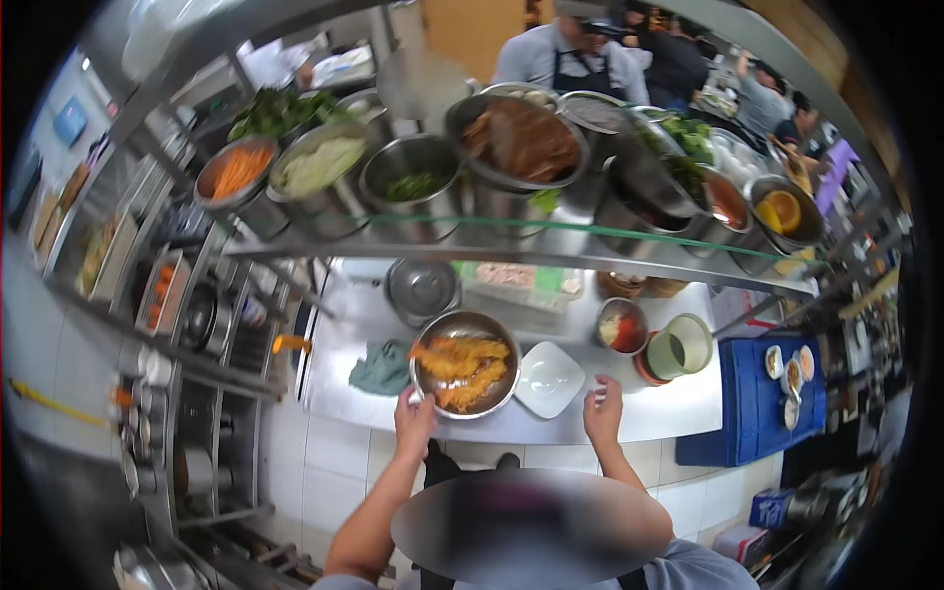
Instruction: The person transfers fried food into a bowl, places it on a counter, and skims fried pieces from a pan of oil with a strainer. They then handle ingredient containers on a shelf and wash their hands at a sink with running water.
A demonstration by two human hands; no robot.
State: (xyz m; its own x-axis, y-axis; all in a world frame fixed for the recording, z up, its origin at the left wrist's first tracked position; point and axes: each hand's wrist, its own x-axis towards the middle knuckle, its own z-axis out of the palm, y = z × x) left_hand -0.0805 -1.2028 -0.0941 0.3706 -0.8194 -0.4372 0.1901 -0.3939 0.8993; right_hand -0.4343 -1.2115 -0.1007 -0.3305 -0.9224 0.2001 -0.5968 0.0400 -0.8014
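On the steel counter, a round metal bowl (515,391) holds golden fried pieces (462,362). My left hand (415,417) grips the bowl's lower left rim. Just right of the bowl lies a white square dish (551,380) with nothing in it. My right hand (602,405) is beside the dish, not touching it, its fingers curled; whether it holds something small is not visible. A green cloth (380,370) lies left of the bowl.
Above the counter's far side runs a steel shelf (531,246) with metal food containers. Behind the bowl are a grey lid (423,287) and a clear tub (521,307). A green container (680,346) stands right; a blue cooler (747,418) is beyond. A co-worker (570,59) stands opposite.
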